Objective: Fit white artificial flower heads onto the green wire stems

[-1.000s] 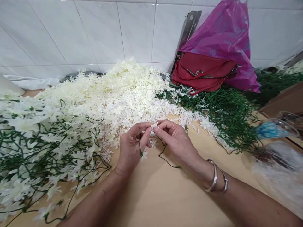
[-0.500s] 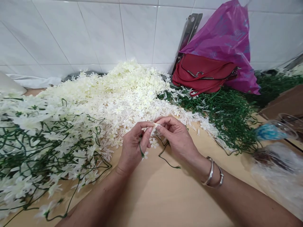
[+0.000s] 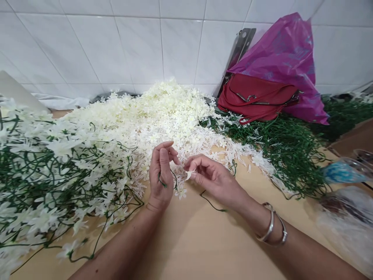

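My left hand [image 3: 161, 177] is half curled, palm toward me, with its thumb upright. A thin green plastic stem [image 3: 162, 182] passes through its fingers, held in the palm. Between thumb and forefinger, my right hand [image 3: 214, 179] pinches a small white artificial flower [image 3: 189, 174]. Part of that flower is hidden by the fingers. A gap separates the two hands. Below them, a loose white blossom [image 3: 180, 193] hangs or lies close to the tabletop. Another green stem [image 3: 214, 205] trails on the table under my right hand.
A big heap of cream-white blossoms [image 3: 166, 105] is piled against the tiled wall. White flowers on green stems [image 3: 96, 175] spread at left. Bare green stems [image 3: 294, 151] lie at right, near a red handbag [image 3: 259, 95], a purple plastic bag [image 3: 291, 50] and a clear bag [image 3: 346, 225].
My hands have moved apart. The left fingers have loosened and lifted from the flower, which now stays pinched in my right hand. The view has shifted slightly.
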Tool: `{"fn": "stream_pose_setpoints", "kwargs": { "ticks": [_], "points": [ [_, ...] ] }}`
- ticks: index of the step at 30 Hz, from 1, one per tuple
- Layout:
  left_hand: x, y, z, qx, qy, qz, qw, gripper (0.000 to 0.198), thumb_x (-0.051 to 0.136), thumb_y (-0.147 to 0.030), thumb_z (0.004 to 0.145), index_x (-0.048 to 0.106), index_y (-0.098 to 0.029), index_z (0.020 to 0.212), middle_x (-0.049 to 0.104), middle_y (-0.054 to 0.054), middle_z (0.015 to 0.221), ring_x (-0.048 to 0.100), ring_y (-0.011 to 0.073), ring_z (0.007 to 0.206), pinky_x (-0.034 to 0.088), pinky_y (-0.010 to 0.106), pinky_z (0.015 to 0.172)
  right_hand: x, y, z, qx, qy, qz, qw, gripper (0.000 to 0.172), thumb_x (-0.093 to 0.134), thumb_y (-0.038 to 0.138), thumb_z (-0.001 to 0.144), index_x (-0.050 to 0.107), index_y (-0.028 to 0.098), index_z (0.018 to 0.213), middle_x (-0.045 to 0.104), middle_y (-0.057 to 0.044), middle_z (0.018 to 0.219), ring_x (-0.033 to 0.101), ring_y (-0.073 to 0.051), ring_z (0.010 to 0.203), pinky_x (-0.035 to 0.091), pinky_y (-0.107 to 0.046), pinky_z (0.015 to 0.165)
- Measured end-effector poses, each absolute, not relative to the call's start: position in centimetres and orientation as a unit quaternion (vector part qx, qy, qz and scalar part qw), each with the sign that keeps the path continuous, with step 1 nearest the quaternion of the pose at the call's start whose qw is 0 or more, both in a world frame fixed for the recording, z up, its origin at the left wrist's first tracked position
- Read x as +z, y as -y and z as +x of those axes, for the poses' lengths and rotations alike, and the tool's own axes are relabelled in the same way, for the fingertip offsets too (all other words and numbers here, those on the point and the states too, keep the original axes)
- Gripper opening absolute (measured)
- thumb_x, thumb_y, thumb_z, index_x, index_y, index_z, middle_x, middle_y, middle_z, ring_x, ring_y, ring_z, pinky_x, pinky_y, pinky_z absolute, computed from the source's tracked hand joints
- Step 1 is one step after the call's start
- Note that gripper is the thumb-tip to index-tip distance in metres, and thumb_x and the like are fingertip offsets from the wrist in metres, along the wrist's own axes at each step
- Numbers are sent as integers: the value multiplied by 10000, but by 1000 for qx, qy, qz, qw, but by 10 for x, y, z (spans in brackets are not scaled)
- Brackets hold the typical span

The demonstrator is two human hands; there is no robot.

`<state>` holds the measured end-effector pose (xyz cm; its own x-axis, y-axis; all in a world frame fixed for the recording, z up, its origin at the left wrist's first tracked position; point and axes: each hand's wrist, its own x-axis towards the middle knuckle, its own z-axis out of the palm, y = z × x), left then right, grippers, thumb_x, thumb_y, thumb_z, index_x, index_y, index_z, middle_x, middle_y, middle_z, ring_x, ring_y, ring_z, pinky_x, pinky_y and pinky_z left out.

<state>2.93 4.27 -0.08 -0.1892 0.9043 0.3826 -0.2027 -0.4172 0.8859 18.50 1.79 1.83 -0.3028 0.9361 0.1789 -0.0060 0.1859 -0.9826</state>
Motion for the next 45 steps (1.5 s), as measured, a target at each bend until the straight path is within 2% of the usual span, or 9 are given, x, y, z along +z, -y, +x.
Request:
{"fn": "stream_pose_setpoints", "kwargs": {
  "ticks": [2,6,11,13,17,23,27,33,45],
  "points": [
    [-2,-42,29,689,-358,500,383,384,404,-519,1092,630,-221,1179,606,30,989,593,131,826,505,297,844,19,-12,179,548,625,-350,433,213,741,397,919,625,220,893,652,-75,1168,603,-188,999,485,-327,859],
    [-2,-36,29,666,-359,558,341,407,326,-492,1114,607,-225,1238,638,59,1097,620,164,973,503,331,922,15,-4,168,633,572,-331,402,285,762,467,899,612,225,891,630,-9,874,545,-150,784,444,-286,715],
    [-5,-37,28,613,-338,645,307,272,531,-389,1057,584,-231,1273,639,86,1192,649,199,1045,517,373,944,11,-14,176,620,516,-361,467,302,823,459,848,640,220,868,669,1,820,616,-152,786,480,-300,770],
    [-8,-40,26,581,-329,686,289,362,642,-268,983,558,-236,1334,611,96,1253,646,211,1103,520,376,951,12,-24,187,589,511,-382,496,293,835,445,842,649,221,870,698,2,808,638,-147,772,493,-294,772],
    [-9,-44,25,570,-314,696,304,403,520,-114,973,562,-228,1357,606,119,1321,658,215,1166,525,390,982,21,-40,210,540,494,-398,553,331,904,428,758,656,230,854,677,36,730,631,-122,697,488,-249,693],
    [1,-37,24,571,-366,680,279,246,522,-237,1039,678,-199,1226,733,101,1149,713,208,1023,560,368,921,34,-33,212,510,625,-397,438,265,832,429,837,668,222,824,662,5,706,600,-146,651,487,-279,625],
    [5,-34,25,506,-367,734,265,225,595,-223,1001,732,-205,1179,787,72,1070,738,197,969,580,321,867,36,-31,209,502,618,-386,466,243,832,415,842,674,232,827,684,-8,767,626,-155,717,520,-288,672],
    [20,-27,25,451,-425,639,455,317,575,-437,1016,785,-202,1051,778,47,884,731,189,725,581,299,659,37,-34,212,508,579,-379,514,239,868,386,803,695,224,834,714,-15,908,684,-151,804,569,-293,772],
    [13,42,-36,365,-469,581,556,342,631,-506,973,746,-188,1026,698,30,686,628,161,658,491,262,644,23,-3,175,610,623,-342,350,138,769,307,876,670,214,852,732,-25,843,695,-154,788,533,-296,723]
  ]
}}
